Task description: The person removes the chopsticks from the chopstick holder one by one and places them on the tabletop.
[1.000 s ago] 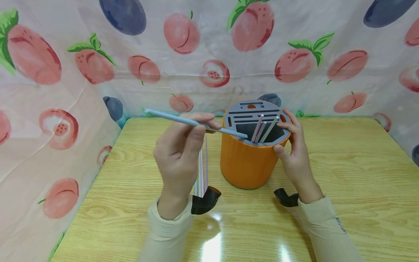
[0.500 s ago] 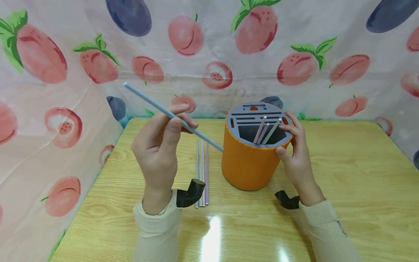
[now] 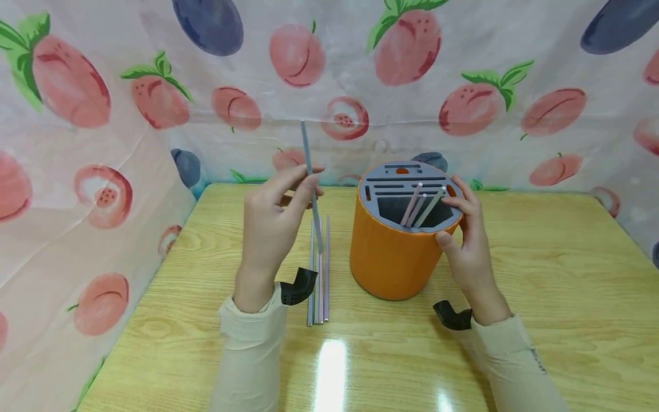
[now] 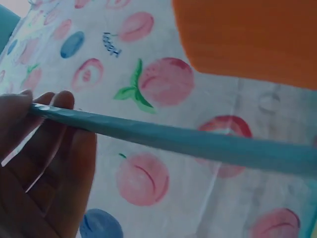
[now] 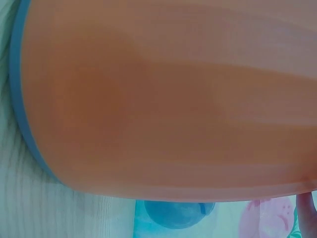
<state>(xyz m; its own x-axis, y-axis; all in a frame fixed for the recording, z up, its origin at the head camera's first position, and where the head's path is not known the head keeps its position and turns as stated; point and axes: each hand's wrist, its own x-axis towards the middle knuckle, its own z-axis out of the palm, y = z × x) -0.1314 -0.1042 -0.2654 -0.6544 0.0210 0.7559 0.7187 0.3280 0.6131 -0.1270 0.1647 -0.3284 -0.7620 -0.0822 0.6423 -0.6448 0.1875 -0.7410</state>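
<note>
Blue stick (image 3: 316, 216) pinched in left hand (image 3: 273, 214), right hand (image 3: 467, 232) gripping orange holder (image 3: 391, 260), three sticks (image 3: 416, 211) inside

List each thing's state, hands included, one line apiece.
left hand: pinching blue stick
right hand: gripping orange holder at rim
blue stick: held, steeply slanted in head view
orange holder: standing upright on table
three sticks: leaning inside orange holder
four sticks: lying on table, side by side
</note>
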